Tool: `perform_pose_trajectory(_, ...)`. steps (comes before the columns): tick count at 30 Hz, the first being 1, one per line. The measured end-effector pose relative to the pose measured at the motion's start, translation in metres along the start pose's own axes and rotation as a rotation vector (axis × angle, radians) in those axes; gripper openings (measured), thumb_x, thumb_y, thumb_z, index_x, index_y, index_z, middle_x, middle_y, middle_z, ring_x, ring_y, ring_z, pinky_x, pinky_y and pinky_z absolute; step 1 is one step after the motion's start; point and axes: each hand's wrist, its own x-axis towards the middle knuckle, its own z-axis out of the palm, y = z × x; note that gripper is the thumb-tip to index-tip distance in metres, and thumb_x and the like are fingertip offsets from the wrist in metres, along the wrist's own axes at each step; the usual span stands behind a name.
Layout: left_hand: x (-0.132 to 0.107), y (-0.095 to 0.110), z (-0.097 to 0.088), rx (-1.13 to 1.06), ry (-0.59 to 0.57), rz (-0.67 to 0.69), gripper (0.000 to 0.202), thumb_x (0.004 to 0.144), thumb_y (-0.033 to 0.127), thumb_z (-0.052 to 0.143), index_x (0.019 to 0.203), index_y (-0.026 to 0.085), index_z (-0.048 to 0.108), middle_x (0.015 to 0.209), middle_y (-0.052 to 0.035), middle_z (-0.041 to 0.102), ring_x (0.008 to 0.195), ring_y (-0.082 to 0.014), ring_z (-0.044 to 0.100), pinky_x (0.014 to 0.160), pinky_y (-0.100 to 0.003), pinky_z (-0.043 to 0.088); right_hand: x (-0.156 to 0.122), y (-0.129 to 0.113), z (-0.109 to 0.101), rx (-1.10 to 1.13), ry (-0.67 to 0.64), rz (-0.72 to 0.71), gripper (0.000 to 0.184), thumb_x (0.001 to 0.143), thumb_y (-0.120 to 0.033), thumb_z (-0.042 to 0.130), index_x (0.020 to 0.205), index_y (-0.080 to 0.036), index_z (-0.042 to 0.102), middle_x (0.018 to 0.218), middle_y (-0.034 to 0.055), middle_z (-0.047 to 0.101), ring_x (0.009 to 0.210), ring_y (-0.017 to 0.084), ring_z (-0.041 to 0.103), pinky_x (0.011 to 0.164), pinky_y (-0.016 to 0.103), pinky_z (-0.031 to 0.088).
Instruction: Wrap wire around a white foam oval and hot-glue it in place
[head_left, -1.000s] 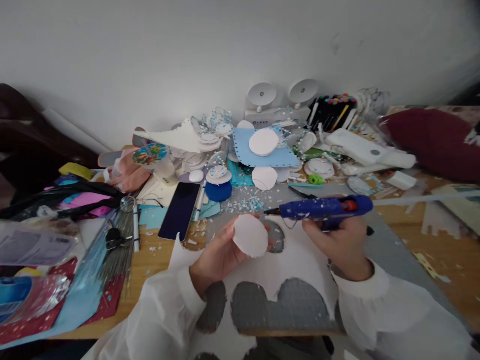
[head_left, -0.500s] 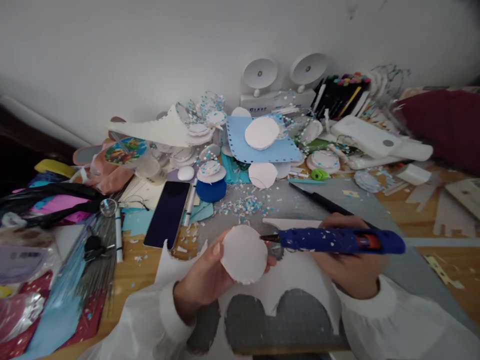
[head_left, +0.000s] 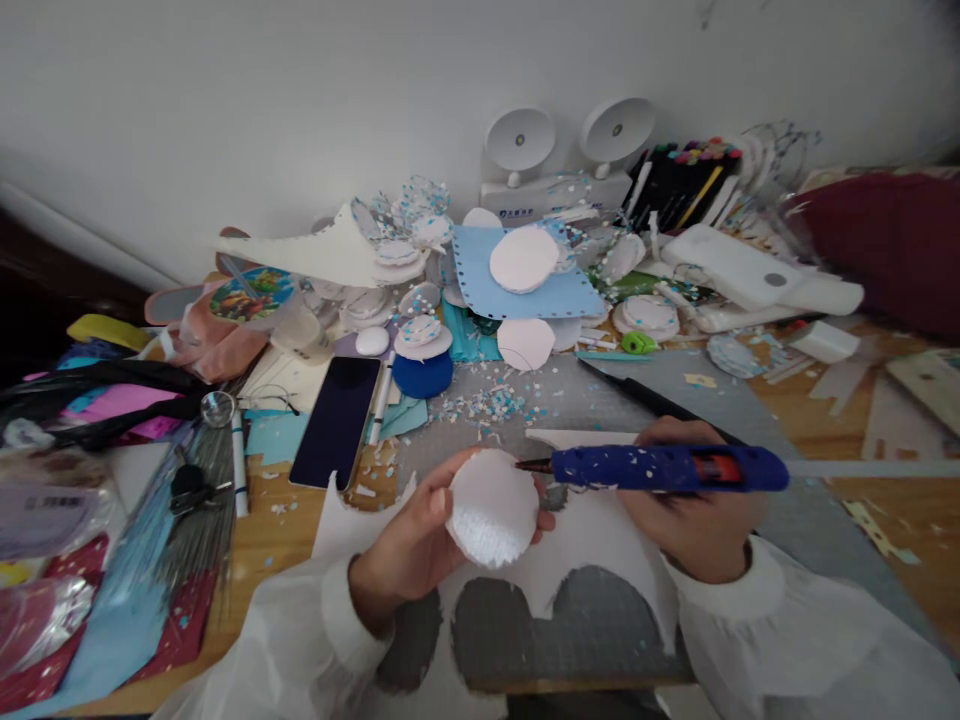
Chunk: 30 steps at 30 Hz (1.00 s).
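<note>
glue gun (head_left: 660, 468) grip hidden in right hand (head_left: 694, 520), red cushion (head_left: 885, 250) cropped @ rt edge

A plain white wall (head_left: 300, 110) rises behind my wooden worktop (head_left: 926, 575) in soft, even light; a dark red cushion (head_left: 885, 240) lies far right.

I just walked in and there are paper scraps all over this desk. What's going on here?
A person in white sleeves is working over a grey cutting mat. Their left hand holds up a white disc. Their right hand grips a blue glue gun, with its nozzle at the disc's upper right edge. Under the hands lies a white sheet with rounded shapes cut out of it. A similar disc rests on a blue sheet further back.
</note>
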Motion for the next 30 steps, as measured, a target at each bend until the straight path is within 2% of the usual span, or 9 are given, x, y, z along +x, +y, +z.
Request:
perform_pose_trajectory(3,-0.0006,-0.0002,0.0006,0.004,-0.005,-0.004,0.050,0.074,0.050,0.072,0.115,0.022,0.064,0.113,-0.0113,0.068,0.099,-0.0300,0.067,0.088,-0.040,0.050,-0.0008,0.0015,-0.0004,-0.011,-0.021,-0.112,0.016,0.072,-0.028,0.065,0.074,-0.026,0.050,0.059,-0.0029,0.058,0.049,0.016,0.056,0.047,0.031,0.046)
perform_pose_trajectory(8,-0.0019,-0.0009,-0.0008,0.019,-0.003,-0.010,0.052,0.072,0.049,0.073,0.115,0.022,0.063,0.113,-0.0111,0.068,0.099,-0.0305,0.068,0.087,-0.040,0.051,-0.0019,0.0015,-0.0002,-0.016,0.009,-0.074,0.016,0.070,-0.027,0.065,0.074,-0.026,0.049,0.060,-0.0030,0.059,0.050,0.017,0.056,0.047,0.031,0.045)
perform_pose_trajectory(14,-0.0023,-0.0033,-0.0048,0.052,-0.013,-0.005,0.052,0.074,0.049,0.072,0.117,0.023,0.061,0.113,-0.0119,0.068,0.100,-0.0308,0.067,0.087,-0.040,0.050,-0.0032,0.0015,-0.0014,-0.048,-0.022,-0.084,0.014,0.072,-0.026,0.063,0.075,-0.027,0.049,0.062,-0.0015,0.060,0.052,0.018,0.058,0.050,0.032,0.045)
perform_pose_trajectory(24,0.0010,-0.0032,-0.0051,0.102,-0.037,-0.029,0.052,0.073,0.047,0.074,0.116,0.021,0.060,0.112,-0.0113,0.069,0.097,-0.0277,0.069,0.080,-0.034,0.053,0.0000,0.0004,-0.0027,0.059,-0.037,-0.146,0.019,0.068,-0.017,0.065,0.078,-0.025,0.052,0.061,-0.0023,0.058,0.047,0.015,0.055,0.046,0.028,0.043)
perform_pose_trajectory(30,0.0031,-0.0019,-0.0041,0.128,-0.056,-0.043,0.048,0.076,0.043,0.073,0.117,0.021,0.060,0.109,-0.0100,0.070,0.097,-0.0267,0.070,0.080,-0.033,0.053,-0.0007,-0.0013,-0.0006,0.206,-0.011,-0.093,0.020,0.065,-0.016,0.069,0.075,-0.023,0.054,0.059,-0.0041,0.058,0.047,0.014,0.055,0.045,0.026,0.041)
